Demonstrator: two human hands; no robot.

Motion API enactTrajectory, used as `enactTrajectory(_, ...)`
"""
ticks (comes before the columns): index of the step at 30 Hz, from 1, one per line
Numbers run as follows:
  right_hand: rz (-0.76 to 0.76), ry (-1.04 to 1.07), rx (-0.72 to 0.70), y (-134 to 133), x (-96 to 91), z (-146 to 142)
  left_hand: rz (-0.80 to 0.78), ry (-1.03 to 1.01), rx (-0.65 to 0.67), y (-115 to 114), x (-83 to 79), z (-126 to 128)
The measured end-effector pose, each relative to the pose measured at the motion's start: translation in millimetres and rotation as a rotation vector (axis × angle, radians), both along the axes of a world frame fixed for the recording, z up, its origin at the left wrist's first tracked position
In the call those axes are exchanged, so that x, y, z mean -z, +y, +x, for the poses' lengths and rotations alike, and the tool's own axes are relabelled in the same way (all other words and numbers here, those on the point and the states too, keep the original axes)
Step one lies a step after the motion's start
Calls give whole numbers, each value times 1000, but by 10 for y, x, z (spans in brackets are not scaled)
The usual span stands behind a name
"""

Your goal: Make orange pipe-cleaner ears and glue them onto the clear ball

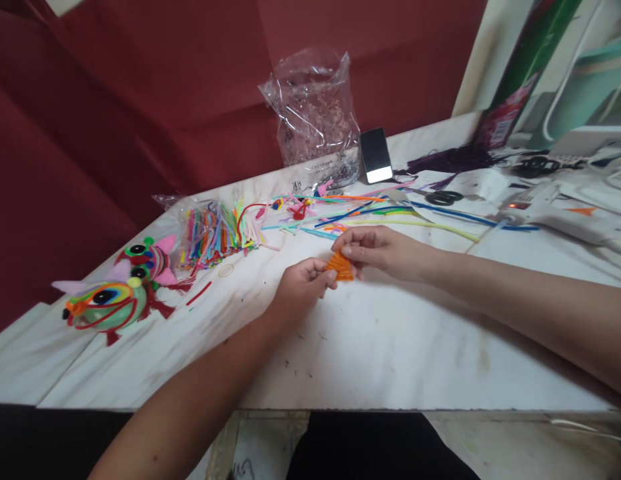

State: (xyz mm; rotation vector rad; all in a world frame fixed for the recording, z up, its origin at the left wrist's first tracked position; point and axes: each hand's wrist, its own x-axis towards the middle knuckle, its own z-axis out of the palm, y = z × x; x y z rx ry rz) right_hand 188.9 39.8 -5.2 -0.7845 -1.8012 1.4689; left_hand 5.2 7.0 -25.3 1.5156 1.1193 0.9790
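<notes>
Both hands meet over the middle of the white table (405, 360). Between them is a small orange piece of bent pipe cleaner (341, 265), roughly triangular with ridged rows. My left hand (304, 285) pinches its left edge between thumb and fingers. From above and to the right, my right hand (367, 250) grips its upper right side, thumb in front. The fingertips behind the piece are partly hidden. Just beyond the hands lie loose pipe cleaners (440, 230) in blue, yellow, orange and light blue.
To the left sit a bundle of colourful pipe cleaners (215, 233) and two decorated animal-like figures (110, 307). A clear plastic bag (315, 113) and a phone (376, 157) lean at the back. Scissors (443, 197) and a white glue gun (545, 217) lie on the right.
</notes>
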Motion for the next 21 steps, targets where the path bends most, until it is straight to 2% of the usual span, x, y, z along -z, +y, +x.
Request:
enactTrajectory(5, 18, -15, 30, -12, 38, -23, -31, -227, -94, 61, 29, -29)
enactTrajectory(9, 71, -102, 63, -79, 82, -81, -26, -201, -93, 32, -2, -18)
enactTrajectory(13, 68, -135, 100, -152, 69, -125, -17, -178, -33, -21, -72, 1)
enactTrajectory(16, 83, -107, 73, -181, 22, -135, -25, -210, -8, -21, -87, -1)
enactTrajectory(21, 89, -37, 94, -189, 12, -137, -23, -241, -51, 15, -50, -13)
